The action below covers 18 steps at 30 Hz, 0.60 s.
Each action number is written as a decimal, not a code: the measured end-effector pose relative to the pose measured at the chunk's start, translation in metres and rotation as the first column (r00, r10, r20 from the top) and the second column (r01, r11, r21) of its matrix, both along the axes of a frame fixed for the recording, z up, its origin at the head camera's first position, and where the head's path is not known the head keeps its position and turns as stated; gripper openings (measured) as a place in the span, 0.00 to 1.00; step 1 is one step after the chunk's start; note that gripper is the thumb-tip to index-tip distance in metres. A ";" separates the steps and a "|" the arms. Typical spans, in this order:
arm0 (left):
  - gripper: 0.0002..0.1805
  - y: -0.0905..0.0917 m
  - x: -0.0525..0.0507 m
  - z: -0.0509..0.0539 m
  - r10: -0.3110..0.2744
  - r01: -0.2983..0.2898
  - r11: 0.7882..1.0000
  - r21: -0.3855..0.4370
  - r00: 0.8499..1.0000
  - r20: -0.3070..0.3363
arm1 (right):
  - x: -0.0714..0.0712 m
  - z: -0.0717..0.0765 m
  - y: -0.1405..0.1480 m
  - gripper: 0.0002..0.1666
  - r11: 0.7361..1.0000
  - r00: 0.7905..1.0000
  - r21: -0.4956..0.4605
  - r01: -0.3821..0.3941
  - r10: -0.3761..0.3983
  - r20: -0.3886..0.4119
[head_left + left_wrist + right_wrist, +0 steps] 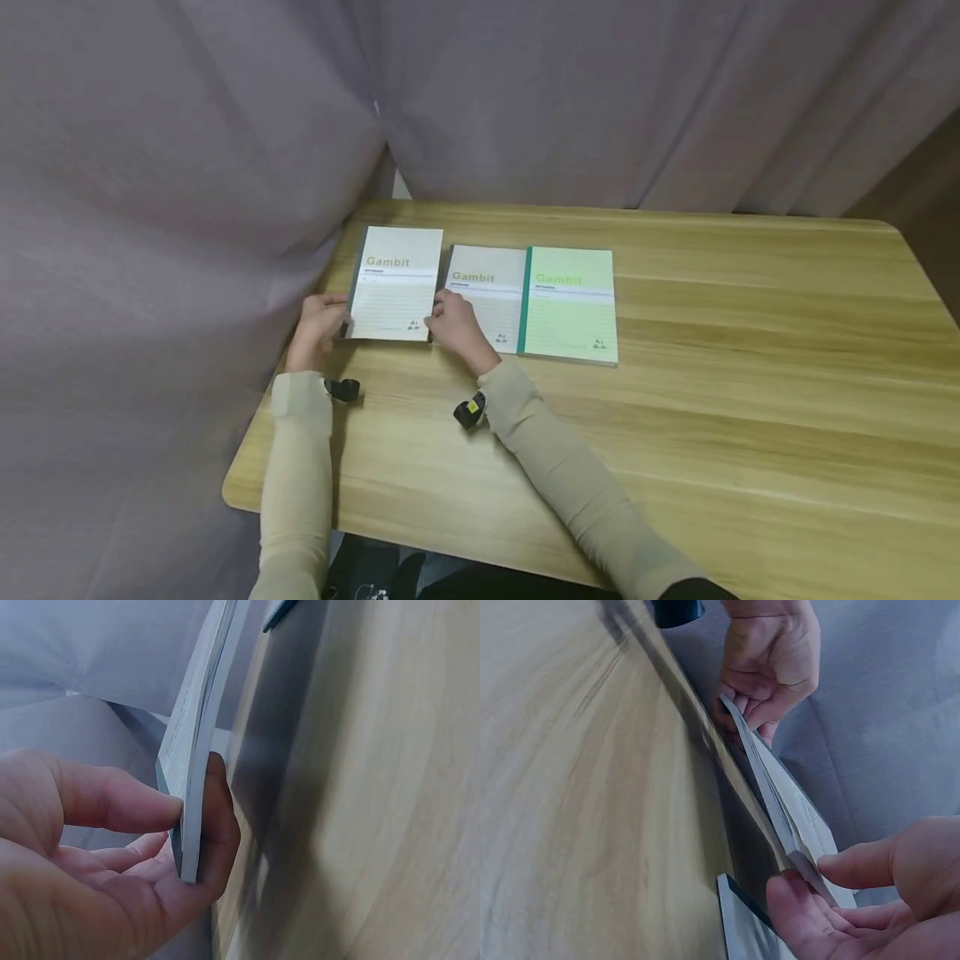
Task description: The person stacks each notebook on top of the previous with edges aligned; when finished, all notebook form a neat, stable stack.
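White notebook [396,292] lies between my two hands, near edge clear of the table [750,375]. My left hand [318,327] pinches its spine side, my right hand [459,327] the opposite; long axis runs away from my fingers [223,836], neither hand nearer.

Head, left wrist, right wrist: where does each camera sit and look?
Head: on the head, facing forward and down at the table; left hand, right hand and sleeves show.
Left wrist: on that wrist, facing the left hand and held notebook.
Right wrist: on that wrist, facing the right hand; the left hand shows beyond.
Both wrist views share the held notebook and left hand.
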<state>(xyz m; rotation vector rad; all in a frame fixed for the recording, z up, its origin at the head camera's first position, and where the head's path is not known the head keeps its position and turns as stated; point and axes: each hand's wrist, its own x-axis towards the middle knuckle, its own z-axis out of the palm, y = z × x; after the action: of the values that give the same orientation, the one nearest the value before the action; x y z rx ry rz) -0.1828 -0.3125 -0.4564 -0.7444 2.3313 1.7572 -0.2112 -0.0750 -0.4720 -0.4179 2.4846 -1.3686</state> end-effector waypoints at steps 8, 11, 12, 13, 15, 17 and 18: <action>0.33 0.008 -0.004 0.000 -0.033 0.033 0.999 0.010 0.998 -0.045 | -0.002 0.007 0.012 0.30 0.986 0.986 -0.124 0.111 -0.094 0.134; 0.32 0.009 -0.004 0.002 -0.066 0.066 0.998 0.004 0.997 -0.039 | -0.003 0.007 0.016 0.30 0.985 0.984 -0.124 0.120 -0.101 0.147; 0.32 0.009 -0.005 0.003 -0.077 0.077 0.997 0.007 0.996 -0.043 | -0.004 0.007 0.018 0.30 0.984 0.983 -0.128 0.122 -0.102 0.152; 0.32 0.009 -0.005 0.004 -0.088 0.088 0.996 0.011 0.995 -0.050 | -0.005 0.008 0.019 0.30 0.984 0.983 -0.127 0.124 -0.104 0.154; 0.31 0.010 -0.006 0.006 -0.100 0.102 0.994 0.025 0.993 -0.064 | -0.006 0.009 0.023 0.30 0.979 0.978 -0.151 0.134 -0.107 0.178; 0.31 0.012 -0.007 0.007 -0.103 0.107 0.993 0.052 0.991 -0.081 | -0.006 0.010 0.026 0.30 0.970 0.970 -0.189 0.150 -0.107 0.218; 0.31 0.013 -0.007 0.007 -0.099 0.105 0.992 0.067 0.991 -0.089 | -0.007 0.011 0.027 0.30 0.964 0.965 -0.210 0.160 -0.107 0.240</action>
<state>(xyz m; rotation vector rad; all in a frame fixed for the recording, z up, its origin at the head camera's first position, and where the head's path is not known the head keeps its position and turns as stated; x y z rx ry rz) -0.1900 -0.2995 -0.4491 -0.5385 2.3007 1.8521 -0.2178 -0.0476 -0.4608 -0.1290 2.2137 -1.6630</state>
